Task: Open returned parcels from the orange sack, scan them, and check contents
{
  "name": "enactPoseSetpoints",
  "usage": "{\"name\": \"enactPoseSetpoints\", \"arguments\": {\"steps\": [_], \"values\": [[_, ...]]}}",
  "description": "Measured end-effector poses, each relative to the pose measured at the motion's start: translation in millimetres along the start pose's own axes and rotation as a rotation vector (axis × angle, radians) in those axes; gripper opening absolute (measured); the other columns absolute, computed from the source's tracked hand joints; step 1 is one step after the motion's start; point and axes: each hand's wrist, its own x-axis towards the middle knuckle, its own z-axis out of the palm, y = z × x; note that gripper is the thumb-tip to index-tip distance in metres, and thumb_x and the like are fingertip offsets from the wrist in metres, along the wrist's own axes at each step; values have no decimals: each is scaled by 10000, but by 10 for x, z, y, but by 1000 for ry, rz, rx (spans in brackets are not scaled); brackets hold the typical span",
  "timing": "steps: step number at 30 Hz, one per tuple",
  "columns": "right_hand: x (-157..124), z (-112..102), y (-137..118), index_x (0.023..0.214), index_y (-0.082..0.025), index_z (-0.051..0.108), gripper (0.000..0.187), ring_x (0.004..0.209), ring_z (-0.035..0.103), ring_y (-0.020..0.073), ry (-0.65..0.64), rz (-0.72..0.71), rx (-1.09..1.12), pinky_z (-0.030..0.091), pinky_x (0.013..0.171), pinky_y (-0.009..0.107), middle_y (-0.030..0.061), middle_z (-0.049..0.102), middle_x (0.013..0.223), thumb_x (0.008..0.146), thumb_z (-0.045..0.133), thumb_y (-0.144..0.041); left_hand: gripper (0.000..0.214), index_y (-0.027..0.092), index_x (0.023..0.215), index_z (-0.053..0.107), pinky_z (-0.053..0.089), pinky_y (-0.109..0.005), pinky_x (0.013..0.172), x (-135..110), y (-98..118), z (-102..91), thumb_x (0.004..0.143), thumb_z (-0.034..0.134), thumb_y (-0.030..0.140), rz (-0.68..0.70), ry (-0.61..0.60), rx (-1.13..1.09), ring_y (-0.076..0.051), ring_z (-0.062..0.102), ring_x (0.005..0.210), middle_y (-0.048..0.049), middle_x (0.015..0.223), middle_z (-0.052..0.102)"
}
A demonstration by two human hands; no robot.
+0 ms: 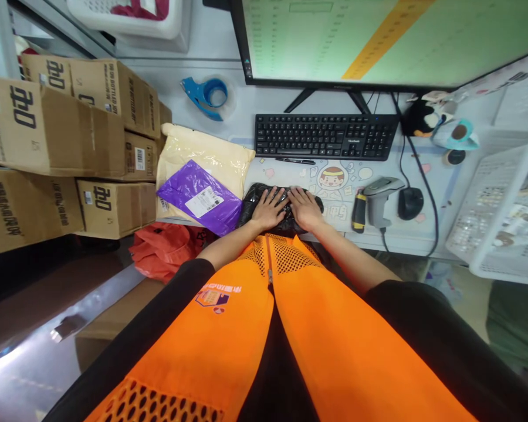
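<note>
A black plastic parcel [254, 196] lies at the near edge of the desk. My left hand [270, 209] rests flat on its left half, fingers stretched out. My right hand [303, 208] lies flat on its right half, fingers apart. Both palms press down on the bag. Just left of it sits a purple parcel [200, 196] with a white label, lying on a cream parcel [202, 155]. A grey and yellow barcode scanner [375, 202] stands to the right of my right hand.
A black keyboard [323, 136] and monitor [378, 41] stand behind the parcels, with a pen [295, 160], a mouse [410, 202] and a blue tape dispenser [206, 97]. Stacked cardboard boxes [57, 135] fill the left. A white basket [506, 217] sits right. An orange bag [162, 249] lies below.
</note>
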Motion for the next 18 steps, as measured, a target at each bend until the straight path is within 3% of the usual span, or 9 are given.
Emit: {"name": "enactPoseSetpoints", "arguments": {"steps": [3, 5, 7, 9, 12, 14, 16, 18], "values": [[-67, 219, 96, 1634, -157, 343, 610, 1610, 213, 264, -41, 1, -32, 78, 1309, 572, 100, 263, 1724, 1038, 319, -283, 628, 219, 1640, 363, 6, -559, 1331, 1, 12, -23, 1040, 403, 400, -1, 6, -2, -306, 28, 1641, -64, 1757, 156], [-52, 207, 165, 1637, -156, 333, 627, 1611, 209, 263, -45, 3, 5, 75, 1309, 572, 102, 258, 1725, 1026, 340, -299, 646, 198, 1646, 341, 20, -552, 1334, 6, 41, -67, 1034, 410, 394, -20, -3, -9, -300, 47, 1641, -70, 1753, 171], [-65, 96, 228, 1611, -125, 380, 631, 1599, 249, 268, -10, 44, 83, 153, 1302, 551, 127, 305, 1707, 1005, 364, -301, 686, 152, 1653, 309, 59, -536, 1335, 7, 75, -145, 1024, 433, 398, -47, -18, -29, -301, 89, 1638, -101, 1748, 192], [-161, -35, 302, 1563, -95, 447, 611, 1578, 304, 264, 130, 142, 172, 238, 1284, 513, 162, 382, 1670, 990, 364, -293, 699, 122, 1636, 334, 102, -526, 1331, -9, 86, -264, 1012, 469, 406, -78, 14, -55, -315, 126, 1632, -132, 1746, 195], [-418, -101, 413, 1482, -82, 525, 583, 1485, 445, 290, 370, 385, 375, 325, 1240, 491, 211, 515, 1568, 960, 430, -323, 618, 136, 1556, 464, 164, -533, 1316, -66, 6, -503, 1008, 497, 420, -225, 207, -87, -349, 198, 1611, -152, 1728, 258], [-556, -14, 434, 1426, -79, 558, 613, 1308, 597, 325, 393, 563, 549, 428, 1152, 507, 235, 646, 1402, 897, 560, -389, 575, 130, 1492, 528, 272, -529, 1274, -103, -114, -660, 991, 540, 412, -410, 278, -133, -376, 335, 1548, -196, 1643, 410], [-594, 143, 387, 1348, -91, 598, 644, 1090, 689, 323, 363, 666, 670, 526, 1015, 504, 206, 742, 1178, 813, 672, -441, 575, 117, 1428, 571, 380, -513, 1202, -119, -246, -774, 926, 651, 387, -579, 234, -247, -397, 476, 1445, -236, 1507, 546], [-534, 295, 294, 1211, -118, 653, 584, 920, 710, 293, 351, 658, 731, 575, 885, 471, 142, 763, 988, 754, 723, -475, 538, 119, 1313, 643, 446, -503, 1136, -115, -347, -840, 840, 758, 348, -665, 146, -446, -406, 578, 1338, -233, 1371, 646]]}}
